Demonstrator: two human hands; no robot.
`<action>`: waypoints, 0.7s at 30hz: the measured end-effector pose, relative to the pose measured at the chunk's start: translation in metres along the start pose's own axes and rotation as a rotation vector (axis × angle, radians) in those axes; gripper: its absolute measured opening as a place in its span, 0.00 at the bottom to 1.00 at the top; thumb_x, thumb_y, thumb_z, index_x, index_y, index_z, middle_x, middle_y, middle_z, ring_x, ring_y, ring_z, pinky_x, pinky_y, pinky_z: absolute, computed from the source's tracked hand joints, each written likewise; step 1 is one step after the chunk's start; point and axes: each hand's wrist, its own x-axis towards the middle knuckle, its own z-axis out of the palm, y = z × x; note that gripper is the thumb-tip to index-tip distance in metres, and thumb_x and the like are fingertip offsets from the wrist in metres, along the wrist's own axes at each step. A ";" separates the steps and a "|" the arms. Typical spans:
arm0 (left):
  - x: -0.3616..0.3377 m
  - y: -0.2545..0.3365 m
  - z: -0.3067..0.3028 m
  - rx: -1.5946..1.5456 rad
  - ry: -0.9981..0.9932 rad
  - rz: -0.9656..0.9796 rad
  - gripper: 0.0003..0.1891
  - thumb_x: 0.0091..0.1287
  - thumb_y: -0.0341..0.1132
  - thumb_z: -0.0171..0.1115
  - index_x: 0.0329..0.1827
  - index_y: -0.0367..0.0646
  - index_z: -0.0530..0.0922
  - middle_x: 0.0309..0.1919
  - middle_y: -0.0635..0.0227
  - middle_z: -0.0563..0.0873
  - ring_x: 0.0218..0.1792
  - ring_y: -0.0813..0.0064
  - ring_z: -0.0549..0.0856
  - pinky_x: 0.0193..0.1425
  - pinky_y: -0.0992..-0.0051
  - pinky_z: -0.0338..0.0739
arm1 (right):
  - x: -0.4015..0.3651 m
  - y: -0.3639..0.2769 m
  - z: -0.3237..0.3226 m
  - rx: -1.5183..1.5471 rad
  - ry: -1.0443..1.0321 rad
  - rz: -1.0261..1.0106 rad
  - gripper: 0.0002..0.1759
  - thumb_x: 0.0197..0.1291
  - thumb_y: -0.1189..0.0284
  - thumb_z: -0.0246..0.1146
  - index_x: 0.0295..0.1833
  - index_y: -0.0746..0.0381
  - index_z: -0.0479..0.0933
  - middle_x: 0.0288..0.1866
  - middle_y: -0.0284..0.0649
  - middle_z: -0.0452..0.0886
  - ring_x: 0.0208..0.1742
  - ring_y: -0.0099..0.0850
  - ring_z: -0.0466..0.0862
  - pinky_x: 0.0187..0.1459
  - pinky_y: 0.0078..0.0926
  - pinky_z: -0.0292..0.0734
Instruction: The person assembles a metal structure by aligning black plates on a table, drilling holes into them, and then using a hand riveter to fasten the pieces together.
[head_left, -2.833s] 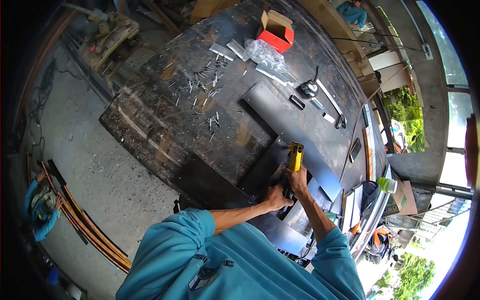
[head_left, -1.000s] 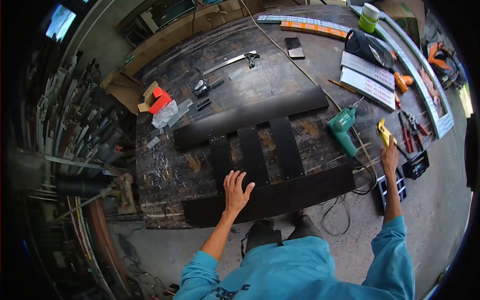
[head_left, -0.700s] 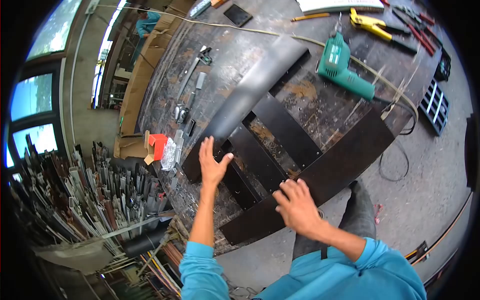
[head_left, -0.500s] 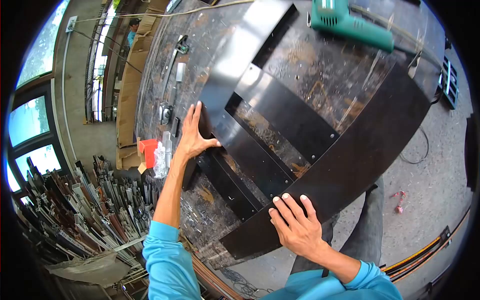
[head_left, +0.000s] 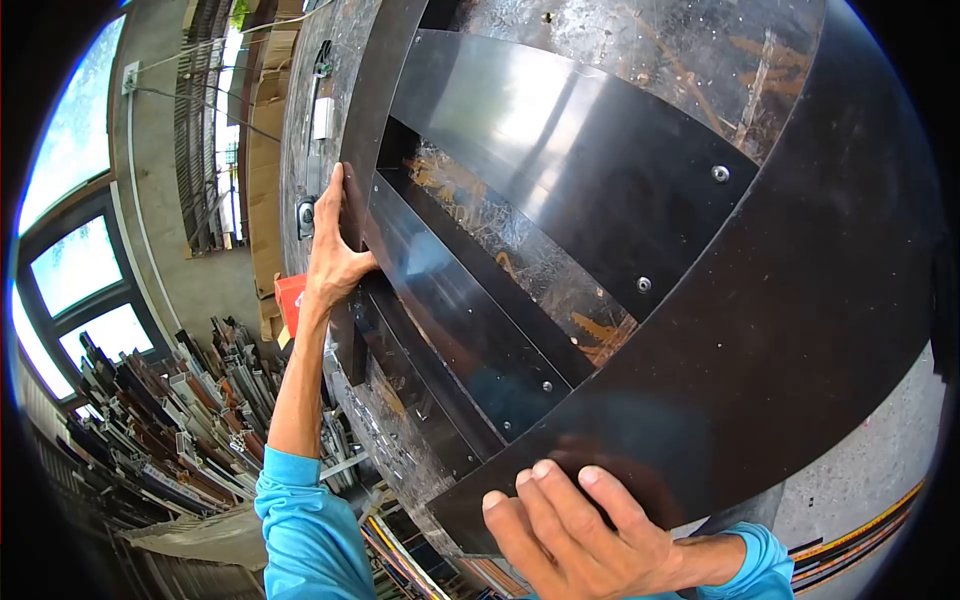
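Note:
A dark metal frame [head_left: 770, 330] with wide curved side panels lies on a worktable [head_left: 700, 60]. Flat crosspieces [head_left: 590, 150] run between its sides, with shiny round fastener heads near their ends. My left hand [head_left: 335, 260] straddles the far side rail [head_left: 362, 130], thumb on the inner side and fingers stretched along the outer side. At the near panel's lower edge, my right hand [head_left: 590, 530] rests with its fingers laid over the dark surface. Its thumb cannot be clearly made out.
Beyond the rail are a tape measure [head_left: 306, 217], a white block [head_left: 323, 118] and a red box [head_left: 290, 293]. Many metal profiles [head_left: 190, 400] stand upright at the left. Cardboard [head_left: 267, 120] leans near the table's far edge. Long strips [head_left: 860, 530] lie on the floor at right.
The view has come closer to the frame, and the green power tool has left the picture. My right hand sits lower on the near panel's edge; my left hand stays at the far rail.

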 end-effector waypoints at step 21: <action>-0.003 -0.005 0.008 -0.065 0.160 0.070 0.56 0.35 0.43 0.78 0.76 0.48 0.62 0.66 0.55 0.71 0.67 0.55 0.69 0.72 0.62 0.64 | 0.007 -0.017 0.007 -0.220 -0.069 0.153 0.11 0.50 0.70 0.64 0.41 0.53 0.84 0.37 0.28 0.82 0.44 0.25 0.80 0.55 0.33 0.62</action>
